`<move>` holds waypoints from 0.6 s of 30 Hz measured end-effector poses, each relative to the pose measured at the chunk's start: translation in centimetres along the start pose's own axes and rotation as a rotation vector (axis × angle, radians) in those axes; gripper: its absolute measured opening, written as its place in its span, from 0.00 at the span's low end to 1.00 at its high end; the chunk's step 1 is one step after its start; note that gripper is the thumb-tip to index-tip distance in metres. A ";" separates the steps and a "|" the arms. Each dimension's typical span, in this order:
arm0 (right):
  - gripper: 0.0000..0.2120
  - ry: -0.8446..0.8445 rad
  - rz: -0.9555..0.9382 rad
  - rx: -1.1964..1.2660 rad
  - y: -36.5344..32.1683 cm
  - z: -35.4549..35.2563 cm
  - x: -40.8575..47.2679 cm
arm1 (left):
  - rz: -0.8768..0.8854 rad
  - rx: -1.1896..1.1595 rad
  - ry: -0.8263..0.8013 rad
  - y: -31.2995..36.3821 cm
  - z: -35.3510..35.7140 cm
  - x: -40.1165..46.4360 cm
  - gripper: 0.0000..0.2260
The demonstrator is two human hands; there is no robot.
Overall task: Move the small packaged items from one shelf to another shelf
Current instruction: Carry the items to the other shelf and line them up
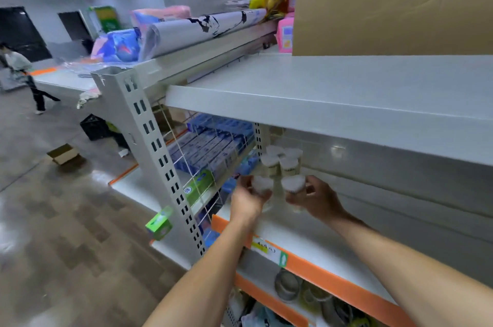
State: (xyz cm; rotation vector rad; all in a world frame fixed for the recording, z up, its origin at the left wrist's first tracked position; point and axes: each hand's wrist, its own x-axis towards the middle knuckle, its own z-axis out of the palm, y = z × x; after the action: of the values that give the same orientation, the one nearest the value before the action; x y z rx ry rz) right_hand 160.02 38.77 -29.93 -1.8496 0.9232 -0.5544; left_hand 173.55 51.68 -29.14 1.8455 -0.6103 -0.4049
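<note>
Both hands are in under the upper shelf [320, 102], each wrapped around one small clear tub with a white top. The left hand [246, 200] curls its fingers round the left tub [262, 185]; the right hand [318, 200] grips the right tub [293, 184] the same way. The two held tubs sit side by side, close to touching, near the front edge of the middle shelf [298, 230], just behind its orange price strip [320, 270]. Whether their bases rest on the shelf or are already lifted clear I cannot tell.

To do this step well, I would keep each tub upright, grip the body rather than the lid, and draw both straight out toward the front edge before raising them, since the shelf above hangs low. Keeping the hands slightly apart should stop the tubs knocking together or clipping the cluster behind.

Count: two tubs in hand, and a cluster of about four more tubs [282, 160] standing at the back left corner of the middle shelf, beside the slotted upright [258, 137]. That makes roughly six visible; any behind are hidden.
</note>
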 end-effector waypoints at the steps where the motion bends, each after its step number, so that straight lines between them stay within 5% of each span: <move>1: 0.23 0.035 0.011 0.002 -0.2 0.6 0.3 | 0.016 0.017 -0.017 0.0 0.0 0.9 0.20; 7: 0.23 0.180 0.087 0.013 -0.8 3.6 1.4 | 0.040 0.115 -0.143 -0.2 0.5 4.6 0.18; 18: 0.23 0.279 0.172 -0.044 -2.0 6.7 2.5 | 0.099 0.050 -0.130 -2.8 0.1 8.2 0.16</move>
State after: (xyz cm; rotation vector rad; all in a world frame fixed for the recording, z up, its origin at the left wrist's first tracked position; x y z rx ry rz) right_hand 166.99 40.99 -31.07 -1.7372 1.2752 -0.7004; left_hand 180.72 47.55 -31.64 1.8375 -0.8036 -0.4504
